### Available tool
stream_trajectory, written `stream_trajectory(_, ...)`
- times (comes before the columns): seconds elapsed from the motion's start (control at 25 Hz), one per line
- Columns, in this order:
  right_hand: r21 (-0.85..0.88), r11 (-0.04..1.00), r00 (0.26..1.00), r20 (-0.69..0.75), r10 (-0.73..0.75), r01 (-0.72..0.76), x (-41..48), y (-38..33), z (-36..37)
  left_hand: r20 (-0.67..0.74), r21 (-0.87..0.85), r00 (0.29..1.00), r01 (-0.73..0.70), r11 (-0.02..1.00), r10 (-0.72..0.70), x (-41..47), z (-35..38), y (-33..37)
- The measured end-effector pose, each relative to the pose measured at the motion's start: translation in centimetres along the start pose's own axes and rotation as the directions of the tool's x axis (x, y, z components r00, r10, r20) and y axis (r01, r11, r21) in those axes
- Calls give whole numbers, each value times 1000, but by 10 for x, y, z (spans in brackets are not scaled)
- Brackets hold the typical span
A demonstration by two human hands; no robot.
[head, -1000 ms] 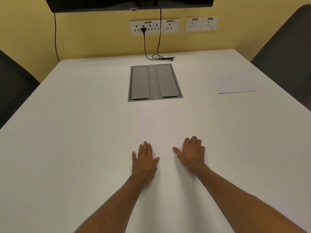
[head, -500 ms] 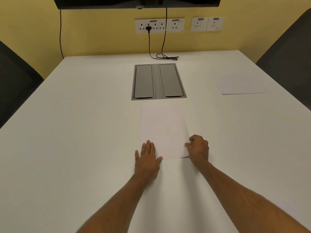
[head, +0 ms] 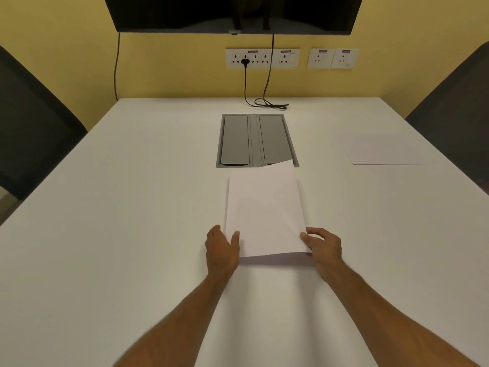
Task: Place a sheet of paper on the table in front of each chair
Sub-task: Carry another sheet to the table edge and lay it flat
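Left hand [head: 221, 247], right hand [head: 325, 246], both pinching raised paper sheet [head: 264, 210]

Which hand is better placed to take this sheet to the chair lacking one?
Probably left: the left hand grips the raised sheet on the side nearest the left chair, which has no paper.

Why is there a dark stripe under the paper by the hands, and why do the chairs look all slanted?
Head view: the stripe is the shadow of the sheet of paper on the table, since the left hand and right hand hold its near edge up; same head view: the wide-angle lens likely tilts the left chair and right chair.
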State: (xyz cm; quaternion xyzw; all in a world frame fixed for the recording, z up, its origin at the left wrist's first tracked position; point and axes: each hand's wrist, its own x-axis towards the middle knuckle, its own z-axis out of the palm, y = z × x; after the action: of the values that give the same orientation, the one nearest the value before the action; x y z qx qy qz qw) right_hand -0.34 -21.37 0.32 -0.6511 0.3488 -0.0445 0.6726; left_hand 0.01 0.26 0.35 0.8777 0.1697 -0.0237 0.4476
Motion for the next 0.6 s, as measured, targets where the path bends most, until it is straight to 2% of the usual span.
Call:
stream_trajectory(0.12, 51, 999, 998, 68, 1, -5, -20, -6, -8, 93, -220, 970, 242, 945, -226, -2, -22, 9)
stream_trajectory(0.16, 59, 998, 996, 85, 0, -5, -29, -9, -10, 140, -266, 955, 289, 920, -260, -3, -30, 10)
stream_trajectory(0.44, 100, 994, 978, 208, 16, -38, -101, -40, -31, 215, -476, 957, 275, 835, -192, -43, -97, 18)
stream_trajectory(0.6, 56, 997, 962, 270, 42, -59, -148, -57, -44, 238, -484, 960, 247, 839, -145, -73, -134, 21)
